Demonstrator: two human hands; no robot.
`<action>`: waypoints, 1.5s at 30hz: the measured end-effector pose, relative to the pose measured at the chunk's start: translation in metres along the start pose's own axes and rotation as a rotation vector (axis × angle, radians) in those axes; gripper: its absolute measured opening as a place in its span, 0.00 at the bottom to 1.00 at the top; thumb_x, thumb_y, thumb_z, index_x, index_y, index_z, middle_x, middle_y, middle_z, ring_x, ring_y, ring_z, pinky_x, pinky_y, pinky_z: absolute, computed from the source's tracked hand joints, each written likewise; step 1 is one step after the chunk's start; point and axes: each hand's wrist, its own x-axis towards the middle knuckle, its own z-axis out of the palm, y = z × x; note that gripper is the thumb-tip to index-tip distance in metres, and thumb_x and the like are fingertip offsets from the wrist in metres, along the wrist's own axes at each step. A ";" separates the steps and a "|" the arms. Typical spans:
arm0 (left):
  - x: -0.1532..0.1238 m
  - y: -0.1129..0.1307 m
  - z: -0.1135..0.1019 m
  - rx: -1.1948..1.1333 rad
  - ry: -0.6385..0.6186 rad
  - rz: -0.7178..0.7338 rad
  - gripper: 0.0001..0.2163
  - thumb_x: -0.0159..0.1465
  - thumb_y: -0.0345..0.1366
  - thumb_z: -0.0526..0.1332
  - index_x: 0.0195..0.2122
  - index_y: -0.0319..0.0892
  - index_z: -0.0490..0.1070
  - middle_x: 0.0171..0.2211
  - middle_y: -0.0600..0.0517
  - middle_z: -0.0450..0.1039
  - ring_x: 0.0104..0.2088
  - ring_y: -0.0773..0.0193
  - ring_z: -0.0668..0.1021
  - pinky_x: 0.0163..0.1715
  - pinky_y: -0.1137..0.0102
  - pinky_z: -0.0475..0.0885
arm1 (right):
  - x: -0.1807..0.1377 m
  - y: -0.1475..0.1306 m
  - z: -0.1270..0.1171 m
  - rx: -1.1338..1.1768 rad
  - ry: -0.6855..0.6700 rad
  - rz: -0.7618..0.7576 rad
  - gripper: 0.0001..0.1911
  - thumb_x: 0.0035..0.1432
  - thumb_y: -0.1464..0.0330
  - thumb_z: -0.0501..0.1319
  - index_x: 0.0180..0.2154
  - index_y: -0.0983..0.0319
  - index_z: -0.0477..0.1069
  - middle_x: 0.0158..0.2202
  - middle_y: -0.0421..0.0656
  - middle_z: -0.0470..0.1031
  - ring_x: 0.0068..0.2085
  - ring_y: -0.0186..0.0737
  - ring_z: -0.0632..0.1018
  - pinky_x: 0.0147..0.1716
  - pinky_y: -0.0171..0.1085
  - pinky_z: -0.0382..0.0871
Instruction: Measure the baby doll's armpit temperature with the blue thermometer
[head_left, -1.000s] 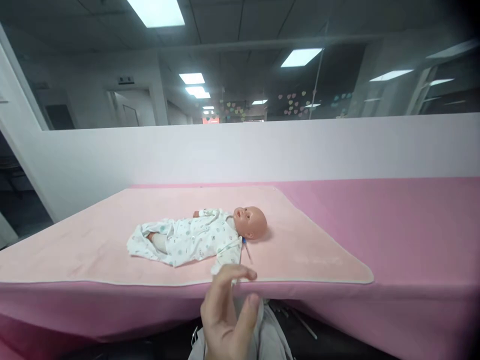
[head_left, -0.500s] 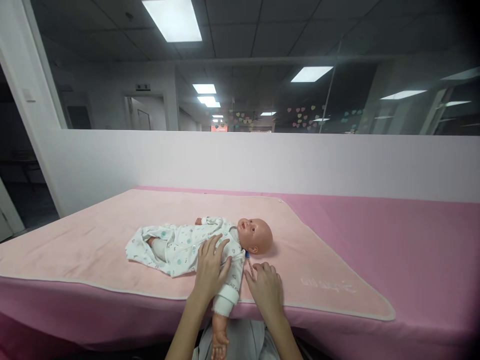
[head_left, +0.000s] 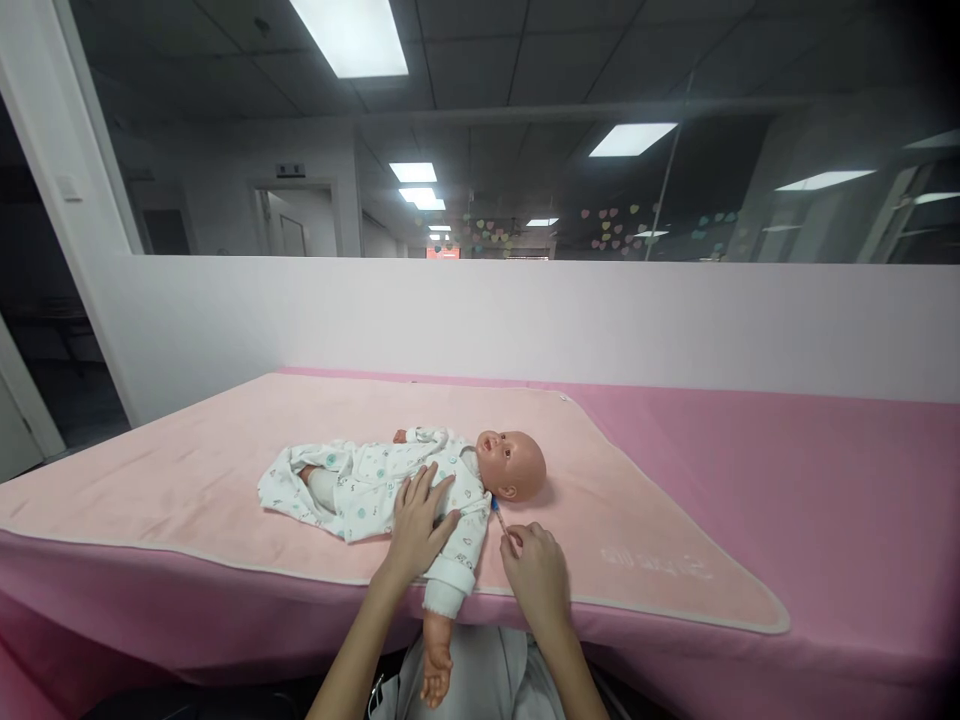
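Note:
A baby doll [head_left: 420, 480] in a white patterned romper lies on its back on a pale pink blanket [head_left: 187, 470], head [head_left: 517, 465] to the right. One doll arm [head_left: 439, 640] hangs over the table's front edge. My left hand [head_left: 420, 520] rests flat on the doll's chest, fingers spread. My right hand [head_left: 536, 575] lies just right of the doll's shoulder, fingers pinched on a thin stick with a blue end [head_left: 499, 512] that points toward the doll's neck.
The blanket covers a table draped in darker pink cloth [head_left: 825, 480]. A white partition wall [head_left: 525, 320] with glass above runs behind it. A doorway opens at the far left [head_left: 45, 380].
A second ago only one hand showed at the table edge. Both hands then came onto the doll, and my right hand has closed on the thin stick. The view rose slightly.

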 end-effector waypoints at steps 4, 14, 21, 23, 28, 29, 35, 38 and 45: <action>0.000 0.000 -0.001 -0.034 -0.023 -0.014 0.20 0.62 0.43 0.50 0.56 0.50 0.58 0.62 0.50 0.50 0.62 0.56 0.53 0.59 0.53 0.50 | 0.001 0.002 -0.001 0.070 -0.032 0.055 0.10 0.56 0.69 0.52 0.31 0.61 0.72 0.30 0.42 0.72 0.33 0.38 0.71 0.32 0.33 0.56; 0.002 0.005 -0.009 -0.034 -0.057 -0.040 0.20 0.62 0.42 0.50 0.56 0.50 0.57 0.62 0.52 0.49 0.62 0.56 0.53 0.59 0.53 0.51 | 0.005 0.015 0.012 0.161 -0.074 0.037 0.11 0.54 0.67 0.54 0.31 0.61 0.74 0.31 0.44 0.73 0.35 0.41 0.71 0.36 0.35 0.60; 0.000 0.006 -0.007 -0.057 -0.044 -0.048 0.18 0.63 0.39 0.49 0.55 0.50 0.58 0.62 0.52 0.50 0.62 0.57 0.53 0.60 0.53 0.51 | 0.006 0.017 0.015 0.200 -0.047 0.033 0.13 0.53 0.64 0.53 0.30 0.60 0.74 0.30 0.44 0.72 0.34 0.41 0.71 0.35 0.37 0.60; 0.000 0.005 -0.007 -0.057 -0.048 -0.047 0.18 0.63 0.39 0.49 0.55 0.50 0.58 0.62 0.52 0.50 0.62 0.57 0.53 0.60 0.53 0.50 | 0.005 0.016 0.011 0.246 -0.067 0.054 0.13 0.53 0.63 0.52 0.30 0.60 0.73 0.30 0.43 0.72 0.34 0.41 0.71 0.35 0.37 0.61; 0.000 0.003 -0.006 -0.065 -0.047 -0.030 0.18 0.62 0.39 0.50 0.54 0.50 0.60 0.62 0.51 0.51 0.62 0.56 0.54 0.59 0.53 0.50 | 0.006 0.014 0.001 0.349 -0.124 0.152 0.13 0.52 0.63 0.51 0.29 0.60 0.72 0.30 0.43 0.72 0.34 0.39 0.71 0.33 0.35 0.61; 0.000 0.002 -0.005 -0.068 -0.043 -0.027 0.18 0.62 0.38 0.51 0.54 0.50 0.60 0.61 0.51 0.51 0.62 0.56 0.54 0.59 0.53 0.50 | 0.005 0.013 0.000 0.356 -0.124 0.163 0.13 0.52 0.63 0.51 0.29 0.60 0.72 0.29 0.43 0.72 0.33 0.39 0.71 0.32 0.35 0.60; -0.001 0.000 -0.004 -0.077 -0.035 -0.026 0.18 0.62 0.39 0.51 0.53 0.49 0.61 0.61 0.51 0.52 0.61 0.56 0.55 0.59 0.52 0.51 | 0.004 0.011 -0.004 0.354 -0.135 0.199 0.13 0.52 0.62 0.51 0.29 0.60 0.71 0.28 0.42 0.71 0.31 0.38 0.70 0.30 0.35 0.59; -0.001 0.000 -0.003 -0.075 -0.023 -0.021 0.18 0.61 0.38 0.52 0.53 0.50 0.62 0.61 0.51 0.53 0.61 0.56 0.56 0.59 0.53 0.52 | 0.005 0.010 -0.005 0.354 -0.142 0.211 0.13 0.52 0.63 0.50 0.28 0.60 0.71 0.27 0.42 0.71 0.31 0.38 0.70 0.30 0.34 0.58; 0.001 0.000 -0.003 -0.122 -0.026 -0.042 0.17 0.61 0.38 0.53 0.52 0.49 0.63 0.60 0.51 0.54 0.61 0.56 0.56 0.59 0.52 0.51 | 0.006 0.010 -0.004 0.343 -0.133 0.196 0.13 0.52 0.62 0.50 0.28 0.60 0.71 0.26 0.41 0.70 0.30 0.38 0.70 0.29 0.34 0.58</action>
